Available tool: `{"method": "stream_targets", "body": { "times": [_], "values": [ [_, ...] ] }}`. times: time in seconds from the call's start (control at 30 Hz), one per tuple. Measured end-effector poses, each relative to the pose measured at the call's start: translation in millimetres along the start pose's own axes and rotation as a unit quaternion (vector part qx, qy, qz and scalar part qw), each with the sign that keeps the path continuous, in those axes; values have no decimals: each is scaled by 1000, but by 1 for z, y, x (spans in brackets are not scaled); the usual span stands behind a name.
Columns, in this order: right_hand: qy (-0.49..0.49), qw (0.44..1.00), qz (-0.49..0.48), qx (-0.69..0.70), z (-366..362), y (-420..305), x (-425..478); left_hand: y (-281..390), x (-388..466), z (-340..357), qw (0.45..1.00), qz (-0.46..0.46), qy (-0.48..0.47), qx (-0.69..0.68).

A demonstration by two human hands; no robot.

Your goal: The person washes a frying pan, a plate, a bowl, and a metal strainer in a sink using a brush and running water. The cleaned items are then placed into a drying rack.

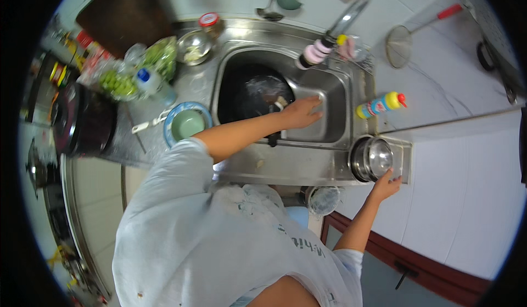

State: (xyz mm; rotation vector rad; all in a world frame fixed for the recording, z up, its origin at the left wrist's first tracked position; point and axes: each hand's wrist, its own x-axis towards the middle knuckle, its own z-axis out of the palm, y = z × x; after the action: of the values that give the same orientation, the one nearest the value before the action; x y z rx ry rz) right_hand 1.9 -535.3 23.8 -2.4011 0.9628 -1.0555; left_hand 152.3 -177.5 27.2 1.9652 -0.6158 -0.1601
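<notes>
My left hand (302,112) is over the right part of the steel sink (319,134), palm down with fingers spread and holding nothing. Beside its wrist, a black wok (251,93) with water in it fills the sink's left side; a pale brush-like thing (281,102) lies at the wok's edge, partly hidden by my wrist. At the counter's right end my right hand (386,187) has its fingertips at the rim of a shiny steel bowl (381,156), fingers apart. That bowl leans against other steel bowls (357,159). A faucet (317,54) with pink rings reaches over the sink's back edge.
Left of the sink are a green bowl (187,125) on a blue-rimmed plate, a white-handled peeler-like tool (144,126), a blue-capped bottle (158,85), bagged green produce (117,82) and a small steel bowl (193,47). A yellow cleaner bottle (381,105) stands right of it.
</notes>
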Motion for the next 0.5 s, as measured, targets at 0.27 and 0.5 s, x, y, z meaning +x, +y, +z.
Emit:
{"method": "stream_targets", "body": {
  "times": [0.27,0.5],
  "values": [
    [-631,685,-78,356,48,-252,-232,-16,-235,-222,833,-335,195,394],
    [-651,688,-307,97,85,-362,-317,-84,-322,-197,778,-519,201,290]
  ]
}}
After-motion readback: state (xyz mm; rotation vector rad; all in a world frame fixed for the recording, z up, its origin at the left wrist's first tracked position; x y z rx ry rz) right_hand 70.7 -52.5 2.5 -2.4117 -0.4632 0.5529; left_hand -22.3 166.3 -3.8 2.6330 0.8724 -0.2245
